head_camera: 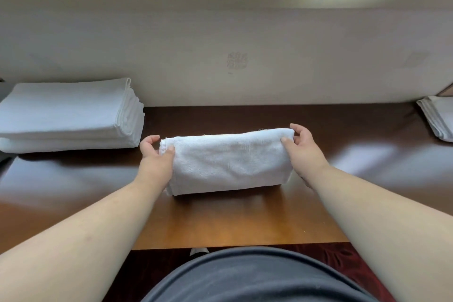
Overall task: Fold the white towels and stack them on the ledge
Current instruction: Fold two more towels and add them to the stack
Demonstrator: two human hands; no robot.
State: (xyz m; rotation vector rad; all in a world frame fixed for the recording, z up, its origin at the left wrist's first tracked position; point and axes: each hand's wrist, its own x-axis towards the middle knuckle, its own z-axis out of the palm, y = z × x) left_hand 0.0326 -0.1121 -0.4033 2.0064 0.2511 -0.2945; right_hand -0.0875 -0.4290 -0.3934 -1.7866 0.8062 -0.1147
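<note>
A white towel [228, 162], folded into a narrow rectangle, hangs from both hands just above the brown wooden ledge [220, 223], its lower edge at or near the wood. My left hand [157, 154] pinches its upper left corner between thumb and fingers. My right hand [302, 147] pinches the upper right corner the same way. A stack of folded white towels [66, 115] lies on the ledge at the far left, against the wall.
More white cloth [438, 117] lies at the right edge of the ledge, partly cut off by the frame. A cream wall [220, 51] rises right behind the ledge, with a window sill above it. The ledge's front edge runs close to my body.
</note>
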